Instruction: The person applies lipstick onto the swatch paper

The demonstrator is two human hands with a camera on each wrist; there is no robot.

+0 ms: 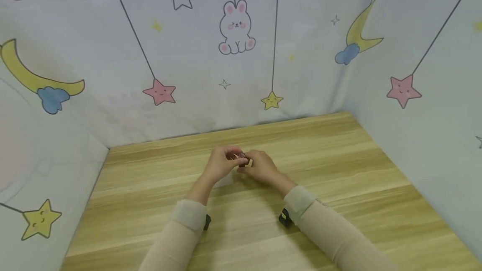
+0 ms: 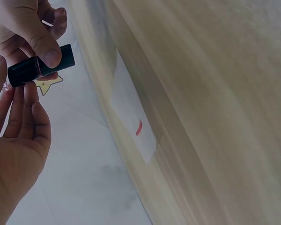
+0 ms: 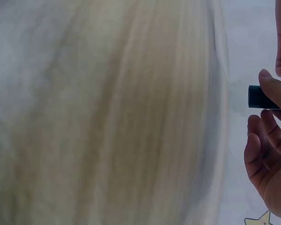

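Observation:
A dark, shiny lipstick tube [image 2: 24, 71] is held up between both hands, above the far half of the table in the head view. The left hand [image 1: 221, 165] pinches one end with thumb and fingertips. On the other end, the right hand [image 1: 262, 166] grips with its thumb laid across the tube. A thin band shows around the tube's middle, beside the right thumb. In the right wrist view one flat end of the lipstick [image 3: 256, 96] sticks out past the right thumb; the rest is hidden by fingers.
A white slip of paper [image 2: 126, 96] with a short red streak [image 2: 139, 127] lies on the wood-grain table [image 1: 150, 204], below the hands. Cloth walls [image 1: 196, 62] printed with stars, moons and a rabbit rise behind and on both sides. Dark wrist devices [image 1: 285, 217] show at the cuffs.

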